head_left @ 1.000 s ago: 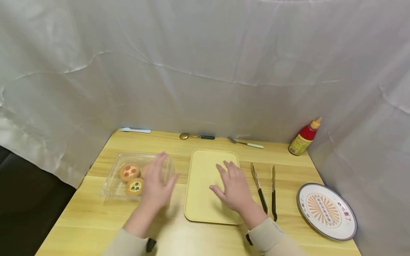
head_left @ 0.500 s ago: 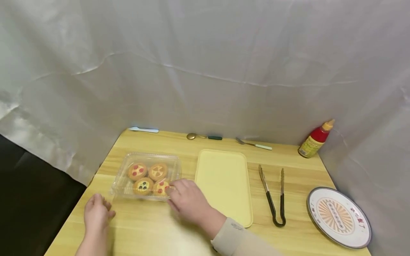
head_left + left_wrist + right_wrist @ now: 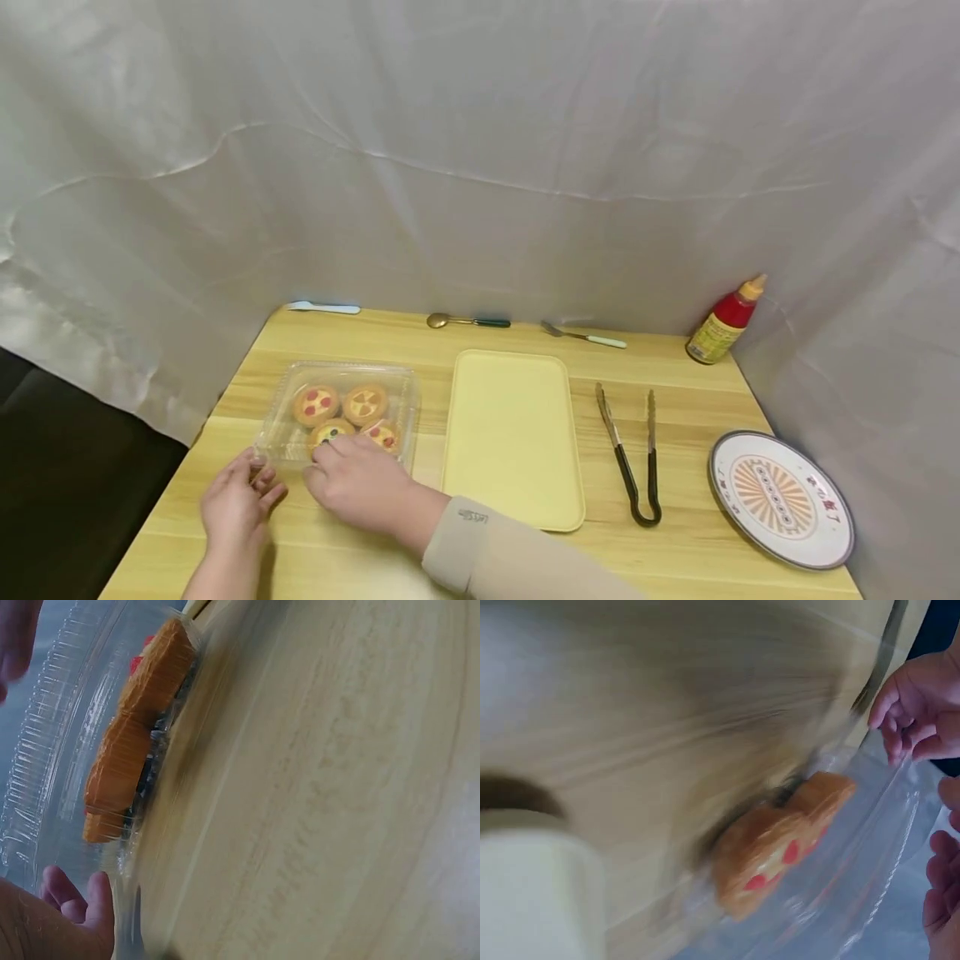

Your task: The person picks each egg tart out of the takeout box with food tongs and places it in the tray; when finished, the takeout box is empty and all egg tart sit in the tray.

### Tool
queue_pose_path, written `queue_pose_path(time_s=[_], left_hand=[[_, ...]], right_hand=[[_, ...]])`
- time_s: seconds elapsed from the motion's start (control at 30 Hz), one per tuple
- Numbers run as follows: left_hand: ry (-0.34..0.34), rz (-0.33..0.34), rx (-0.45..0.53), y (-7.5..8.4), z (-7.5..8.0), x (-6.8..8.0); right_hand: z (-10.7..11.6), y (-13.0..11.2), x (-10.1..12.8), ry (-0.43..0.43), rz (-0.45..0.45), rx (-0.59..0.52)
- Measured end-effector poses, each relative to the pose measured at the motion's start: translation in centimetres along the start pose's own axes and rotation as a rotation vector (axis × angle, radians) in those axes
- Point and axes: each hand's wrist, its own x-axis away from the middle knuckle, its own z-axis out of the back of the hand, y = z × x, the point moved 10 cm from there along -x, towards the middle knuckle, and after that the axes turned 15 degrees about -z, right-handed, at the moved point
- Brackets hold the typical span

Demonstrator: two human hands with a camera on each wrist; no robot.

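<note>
White cloth backdrop; light wooden table [image 3: 525, 558]. Clear plastic box [image 3: 339, 410] w/ 4 tarts [image 3: 346, 415] sits on the table's left part, just beside the yellow tray [image 3: 512, 437]. Left hand [image 3: 236, 500] at the box's near-left corner — fingertips touching its edge, fingers loosely bent; firm grip cannot be told. Right hand [image 3: 358, 482] lies at the box's near edge, fingers curled over the rim by the front tarts. Right of tray: tongs [image 3: 632, 454], patterned plate [image 3: 780, 498], sauce bottle [image 3: 724, 322]. Far edge: 3 utensils — knife [image 3: 321, 307], spoon [image 3: 467, 321], fork [image 3: 583, 336].
</note>
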Motion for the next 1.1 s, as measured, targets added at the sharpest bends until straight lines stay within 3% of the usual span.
queue_pose_path(time_s=[0.23,0.43,0.57,0.77,1.0,1.1], left_hand=[[-0.002,0.115,0.182,-1.0,0.4,0.4],[-0.074,0.135,0.155,-1.1,-0.1,0.5],[-0.092,0.130,0.118,-1.1,-0.2,0.6],[-0.118,0.110,0.095,-1.2,0.0,0.7],[-0.124,0.113,0.110,-1.3,0.0,0.7],[-0.132,0.113,0.121,-1.3,0.2,0.9]], right_hand=[[-1.0,-1.5,-2.4,-0.058,-0.040,0.039],[-4.2,-1.2,-3.0,-0.255,-0.114,0.019],[-5.7,-1.1,-2.7,-0.308,-0.138,-0.007],[-5.7,-1.5,-2.7,-0.255,-0.129,-0.003],[-4.4,-1.8,-3.0,-0.079,-0.083,0.023],[-4.3,-2.3,-3.1,-0.051,-0.070,0.026]])
